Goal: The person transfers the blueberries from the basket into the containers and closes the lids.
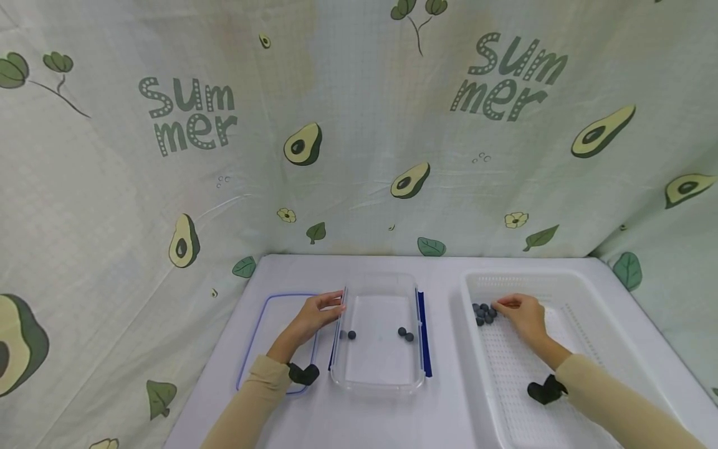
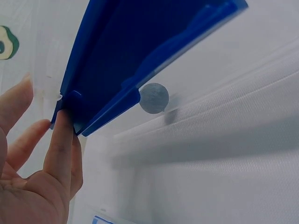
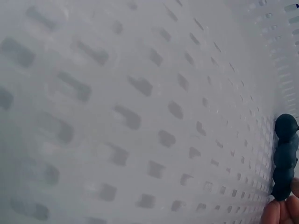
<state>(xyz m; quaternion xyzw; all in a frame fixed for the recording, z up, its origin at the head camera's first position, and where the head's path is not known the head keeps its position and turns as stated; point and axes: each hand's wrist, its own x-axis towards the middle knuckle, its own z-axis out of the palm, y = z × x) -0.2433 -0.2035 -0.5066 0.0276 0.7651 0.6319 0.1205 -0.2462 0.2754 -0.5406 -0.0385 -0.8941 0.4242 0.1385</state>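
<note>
My left hand [image 1: 316, 318] touches the left side of the clear plastic container [image 1: 378, 388]. In the left wrist view its fairly straight fingers [image 2: 60, 154] rest against the container's blue clip flap [image 2: 112, 51]. Inside the container lie a few blueberries [image 1: 351, 335], some at the left and a pair [image 1: 406, 334] at the right. Over at the white perforated basket [image 1: 533, 380], my right hand [image 1: 524, 317] pinches a blueberry [image 1: 493, 306] with thumb and fingertips. It is beside a cluster of several blueberries [image 1: 480, 313] against the basket's left wall. The fingers partly hide the pinched berry.
A clear lid with a blue seal [image 1: 255, 337] lies left of the container, partly beneath my left forearm. Another blue clip flap [image 1: 424, 333] hangs out from the container's right side. A printed curtain [image 1: 359, 125] stands behind the white table [image 1: 443, 405].
</note>
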